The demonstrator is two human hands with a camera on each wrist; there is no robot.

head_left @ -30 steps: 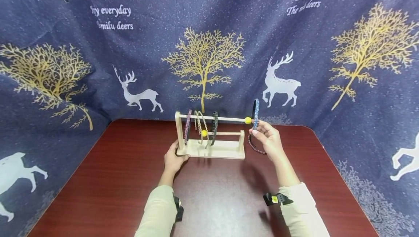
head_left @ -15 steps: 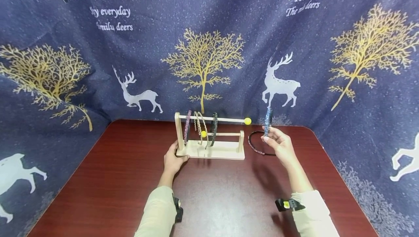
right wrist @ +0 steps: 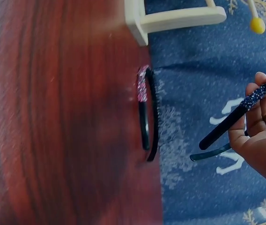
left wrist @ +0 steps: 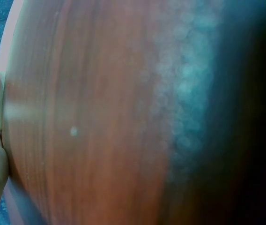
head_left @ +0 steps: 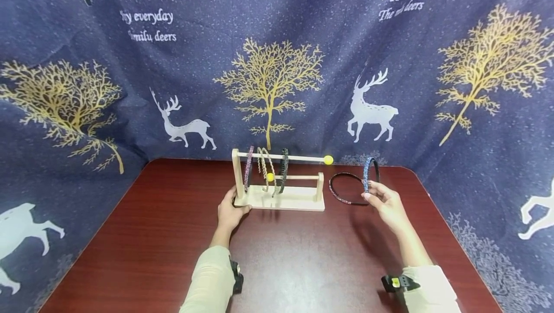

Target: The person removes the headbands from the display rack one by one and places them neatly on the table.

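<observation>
My right hand (head_left: 389,207) pinches a blue glittery headband (head_left: 367,174) between thumb and fingers, off the rack's right side and above the table. In the right wrist view its black ends (right wrist: 223,127) point away from the hand. A pink-and-black headband (head_left: 342,199) lies on the table just left of that hand. With my left hand (head_left: 228,212) I grip the left end of a pale wooden headband rack (head_left: 298,201). On its upper rod hang a pink headband (head_left: 248,169), beige braided headbands (head_left: 262,164) and a black one (head_left: 283,171).
Yellow balls cap the upper rod (head_left: 328,160) and the lower rod (head_left: 270,177) of the rack. The dark red table (head_left: 277,255) ends at a blue curtain (head_left: 277,10) printed with deer and trees. Each wrist wears a black camera strap (head_left: 400,283).
My right hand has carried the blue headband to the right and lower, away from the upper rod's yellow end. The left hand and rack have stayed put.
</observation>
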